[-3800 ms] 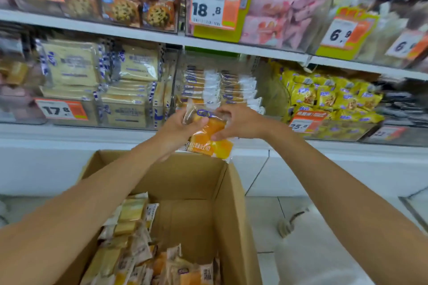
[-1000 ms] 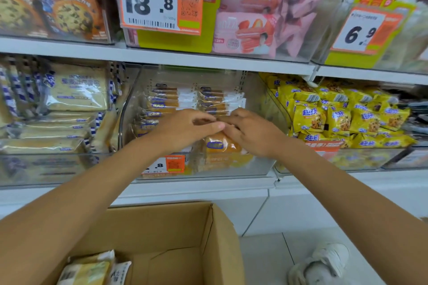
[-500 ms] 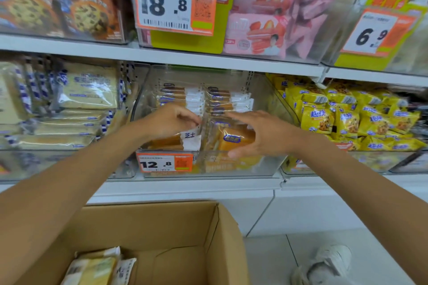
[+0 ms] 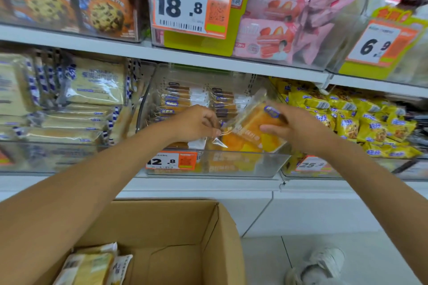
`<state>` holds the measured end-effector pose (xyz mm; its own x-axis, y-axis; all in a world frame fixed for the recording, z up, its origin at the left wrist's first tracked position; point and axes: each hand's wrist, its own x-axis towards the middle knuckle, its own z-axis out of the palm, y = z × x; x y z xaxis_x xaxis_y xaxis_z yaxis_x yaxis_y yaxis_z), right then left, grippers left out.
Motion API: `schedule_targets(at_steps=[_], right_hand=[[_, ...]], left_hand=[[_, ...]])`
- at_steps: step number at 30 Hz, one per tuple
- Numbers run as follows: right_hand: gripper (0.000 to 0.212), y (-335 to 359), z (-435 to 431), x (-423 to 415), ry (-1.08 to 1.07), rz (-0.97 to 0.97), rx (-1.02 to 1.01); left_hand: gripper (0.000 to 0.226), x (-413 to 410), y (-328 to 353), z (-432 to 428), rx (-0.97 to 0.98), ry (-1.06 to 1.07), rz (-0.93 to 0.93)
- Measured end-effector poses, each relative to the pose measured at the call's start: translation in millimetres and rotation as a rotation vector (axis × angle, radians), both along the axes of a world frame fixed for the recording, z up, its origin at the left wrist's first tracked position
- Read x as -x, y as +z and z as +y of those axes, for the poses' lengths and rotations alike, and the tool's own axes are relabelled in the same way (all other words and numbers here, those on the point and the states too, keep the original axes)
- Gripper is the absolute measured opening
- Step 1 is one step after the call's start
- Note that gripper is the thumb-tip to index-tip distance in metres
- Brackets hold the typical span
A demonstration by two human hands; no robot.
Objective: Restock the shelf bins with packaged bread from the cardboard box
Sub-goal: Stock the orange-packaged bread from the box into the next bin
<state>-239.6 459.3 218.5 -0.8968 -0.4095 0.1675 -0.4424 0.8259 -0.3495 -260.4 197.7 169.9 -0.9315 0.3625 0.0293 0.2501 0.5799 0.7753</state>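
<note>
Pale-yellow loaves in blue-striped wrap, at 9 o'clock of the view, stacked in the far-left bin.

Left hand: just left of centre, reaching over the front wall of the clear bin. Thumb and fingertips are pressed together on the clear wrapper edge at the lower-left corner of the pack.

Pack: orange bread in a clear wrapper with a blue label, held between the two hands, at 3 o'clock of the left hand and 9 o'clock of the right. It is tilted, its upper end toward 1 o'clock, above the bin's front right part. Behind it, two stacks of like packs.

Tag: orange, reads 12.8, on the bin's front at 7 o'clock of the pack.

Right hand: fingers curled over the pack's right end, thumb across its front face.

Yellow bags: heaped in the next bin, at 3 o'clock.

Box: cardboard, open, at 6 o'clock, with a few packs in its lower-left corner.

Change from half a second ago: the pack then lay low in the bin under the right hand and the left hand was on the left stack; now the pack is raised and tilted, with both hands on it.
</note>
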Motion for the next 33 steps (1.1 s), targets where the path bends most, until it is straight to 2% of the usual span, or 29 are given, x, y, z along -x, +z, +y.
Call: schedule_targets(at_steps=[1, 3, 5, 7, 8, 15, 17, 20, 23, 25, 29, 30, 31, 33], right_hand=[[0.024, 11, 4, -1, -0.025, 0.022, 0.020], [0.015, 27, 12, 2, -0.061, 0.055, 0.009], [0.023, 35, 14, 4, -0.069, 0.033, -0.058], [0.037, 33, 13, 3, -0.080, 0.006, -0.063], [0.037, 31, 11, 3, -0.074, 0.005, -0.048], [0.034, 26, 4, 2, -0.068, 0.025, 0.014], [0.029, 27, 2, 1, -0.054, 0.076, 0.011], [0.030, 24, -4, 1, -0.032, 0.093, -0.083], [0.032, 13, -9, 0, 0.018, -0.073, -0.127], [0.036, 8, -9, -1, 0.009, -0.140, -0.080], [0.018, 10, 1, 2, -0.113, -0.084, 0.058], [0.014, 10, 4, 4, -0.171, -0.023, 0.062], [0.019, 10, 5, 6, -0.229, 0.037, 0.055], [0.029, 6, 3, 11, -0.331, 0.095, 0.035]], left_hand=[[0.015, -1, 0, -1, 0.051, -0.016, 0.007], [0.020, -4, 3, -4, 0.184, -0.075, -0.028], [0.021, -4, 9, -8, 0.216, -0.115, -0.106], [0.025, -2, 14, -11, 0.101, -0.061, -0.138], [0.026, 1, 15, -12, 0.071, -0.022, -0.102], [0.017, 11, 9, -1, 0.260, -0.019, 0.086], [0.014, 16, 7, 0, 0.160, 0.021, 0.131], [0.009, 19, -1, 2, -0.112, 0.113, 0.154], [0.018, 12, -7, 4, -0.132, 0.094, 0.066], [0.027, 5, -6, 1, -0.179, 0.076, 0.007], [0.024, -2, -6, 5, -0.228, 0.035, 0.057], [0.022, -1, -5, 7, -0.216, 0.034, 0.084], [0.016, -1, -5, 7, -0.156, 0.024, 0.114], [0.010, 0, -7, 6, 0.108, -0.023, 0.186]])
